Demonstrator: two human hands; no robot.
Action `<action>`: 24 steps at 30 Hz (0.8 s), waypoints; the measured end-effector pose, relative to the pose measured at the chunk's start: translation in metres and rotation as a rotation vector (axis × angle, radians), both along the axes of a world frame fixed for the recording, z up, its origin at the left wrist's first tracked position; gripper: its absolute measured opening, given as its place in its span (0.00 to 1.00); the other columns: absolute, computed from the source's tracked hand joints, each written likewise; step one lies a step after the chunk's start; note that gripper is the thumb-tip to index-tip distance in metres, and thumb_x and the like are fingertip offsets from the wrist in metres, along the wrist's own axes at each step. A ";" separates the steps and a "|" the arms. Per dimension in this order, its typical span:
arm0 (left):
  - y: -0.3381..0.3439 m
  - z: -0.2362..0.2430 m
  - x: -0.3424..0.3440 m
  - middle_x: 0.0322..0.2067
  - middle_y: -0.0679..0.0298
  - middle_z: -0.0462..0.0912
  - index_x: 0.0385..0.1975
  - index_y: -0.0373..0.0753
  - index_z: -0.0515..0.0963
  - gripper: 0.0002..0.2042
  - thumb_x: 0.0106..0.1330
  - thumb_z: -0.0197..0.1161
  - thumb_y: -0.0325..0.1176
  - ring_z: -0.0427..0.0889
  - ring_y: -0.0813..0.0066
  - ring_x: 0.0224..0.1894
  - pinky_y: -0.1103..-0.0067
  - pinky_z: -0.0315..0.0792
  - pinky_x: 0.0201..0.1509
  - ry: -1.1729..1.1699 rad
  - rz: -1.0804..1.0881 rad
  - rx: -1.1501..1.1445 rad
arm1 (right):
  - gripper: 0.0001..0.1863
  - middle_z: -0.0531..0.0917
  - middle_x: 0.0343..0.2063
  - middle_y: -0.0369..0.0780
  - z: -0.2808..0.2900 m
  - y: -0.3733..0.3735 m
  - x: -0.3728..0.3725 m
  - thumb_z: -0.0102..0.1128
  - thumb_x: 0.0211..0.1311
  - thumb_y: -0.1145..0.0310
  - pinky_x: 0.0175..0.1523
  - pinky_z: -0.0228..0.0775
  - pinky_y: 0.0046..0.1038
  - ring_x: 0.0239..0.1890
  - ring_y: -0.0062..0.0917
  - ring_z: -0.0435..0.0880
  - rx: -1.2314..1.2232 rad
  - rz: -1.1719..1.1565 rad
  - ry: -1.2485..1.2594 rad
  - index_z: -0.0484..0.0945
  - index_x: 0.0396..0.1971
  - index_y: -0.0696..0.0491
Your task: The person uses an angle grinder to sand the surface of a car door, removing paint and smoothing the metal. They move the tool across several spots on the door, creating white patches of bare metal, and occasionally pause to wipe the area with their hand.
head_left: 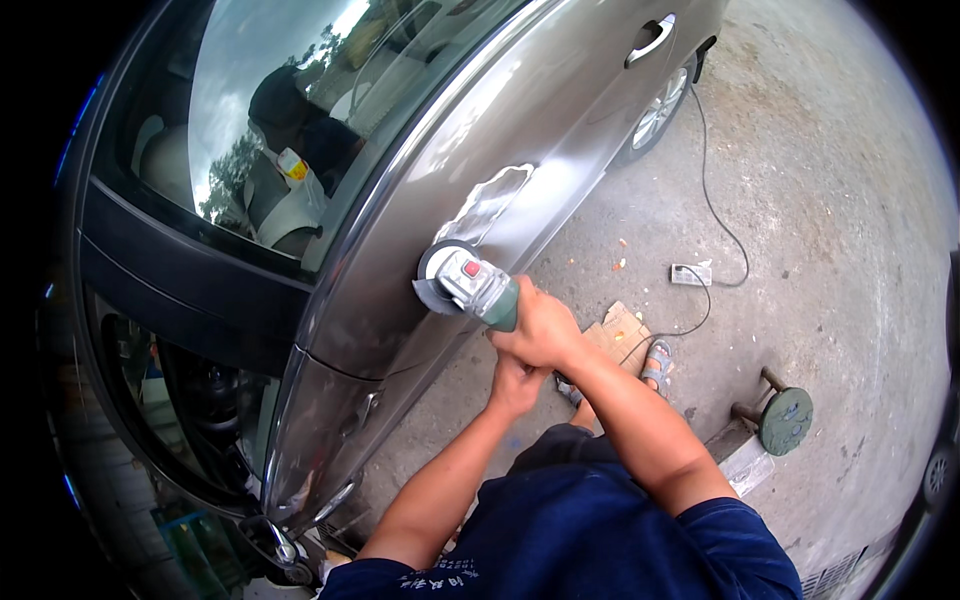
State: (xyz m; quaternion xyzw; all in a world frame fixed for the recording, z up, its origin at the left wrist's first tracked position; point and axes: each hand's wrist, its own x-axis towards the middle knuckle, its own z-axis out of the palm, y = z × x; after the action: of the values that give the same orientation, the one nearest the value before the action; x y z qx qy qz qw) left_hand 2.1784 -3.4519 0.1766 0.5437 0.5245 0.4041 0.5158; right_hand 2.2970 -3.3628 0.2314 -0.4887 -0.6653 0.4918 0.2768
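A handheld power polisher (468, 285) with a grey head, red button and green body presses its round pad against the grey-brown car door (520, 130). My right hand (545, 328) wraps around the green body of the tool. My left hand (515, 385) is closed just below it, at the tool's rear end, which is hidden under the hands. A dull, lighter patch (490, 200) shows on the door panel just above the pad.
A power strip (691, 274) with a black cable lies on the concrete ground. Cardboard scraps (620, 328) lie by my sandalled foot (657, 366). A round green disc on a stand (785, 418) sits at right. The car's rear wheel (657, 110) is further along.
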 end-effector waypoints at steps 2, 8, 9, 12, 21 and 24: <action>-0.004 0.000 0.003 0.54 0.56 0.72 0.61 0.34 0.54 0.30 0.65 0.66 0.31 0.75 0.71 0.54 0.74 0.72 0.56 -0.035 0.026 0.007 | 0.35 0.81 0.36 0.57 0.000 -0.002 0.000 0.68 0.42 0.59 0.48 0.73 0.46 0.42 0.53 0.81 -0.008 0.016 -0.038 0.65 0.50 0.60; -0.001 -0.003 0.001 0.55 0.55 0.71 0.62 0.35 0.53 0.32 0.65 0.66 0.31 0.76 0.69 0.54 0.73 0.72 0.56 -0.034 0.019 -0.025 | 0.35 0.82 0.37 0.56 -0.011 -0.001 0.001 0.68 0.43 0.60 0.48 0.74 0.46 0.43 0.53 0.81 -0.062 -0.035 0.022 0.65 0.50 0.61; -0.002 -0.007 0.001 0.55 0.54 0.71 0.62 0.35 0.53 0.32 0.65 0.66 0.31 0.76 0.69 0.55 0.72 0.73 0.56 -0.047 0.029 -0.046 | 0.35 0.82 0.38 0.56 -0.013 -0.001 0.001 0.68 0.42 0.60 0.48 0.74 0.46 0.43 0.53 0.81 -0.064 -0.020 0.028 0.65 0.50 0.61; -0.007 -0.017 0.003 0.55 0.53 0.72 0.62 0.35 0.51 0.33 0.65 0.66 0.32 0.76 0.67 0.55 0.71 0.73 0.56 -0.051 0.052 -0.042 | 0.36 0.82 0.38 0.57 -0.028 -0.006 0.001 0.69 0.42 0.60 0.48 0.73 0.44 0.43 0.54 0.81 -0.110 -0.085 0.079 0.66 0.50 0.61; -0.008 -0.032 -0.003 0.47 0.51 0.79 0.56 0.33 0.57 0.30 0.63 0.68 0.34 0.81 0.65 0.48 0.70 0.76 0.50 0.164 0.047 -0.158 | 0.41 0.81 0.40 0.59 -0.058 -0.009 0.004 0.72 0.39 0.56 0.51 0.72 0.41 0.46 0.53 0.81 -0.183 -0.175 0.215 0.66 0.52 0.64; -0.006 -0.036 -0.008 0.57 0.53 0.71 0.66 0.35 0.47 0.37 0.64 0.65 0.27 0.75 0.67 0.58 0.71 0.71 0.58 0.228 -0.030 -0.263 | 0.41 0.81 0.40 0.59 -0.058 -0.008 0.006 0.72 0.39 0.56 0.51 0.72 0.41 0.46 0.53 0.81 -0.195 -0.135 0.186 0.66 0.52 0.63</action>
State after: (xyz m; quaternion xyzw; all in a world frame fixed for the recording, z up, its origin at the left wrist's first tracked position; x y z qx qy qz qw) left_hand 2.1700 -3.4578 0.1401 0.5216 0.6198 0.2601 0.5255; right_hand 2.3027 -3.3712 0.1738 -0.5092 -0.5513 0.5776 0.3211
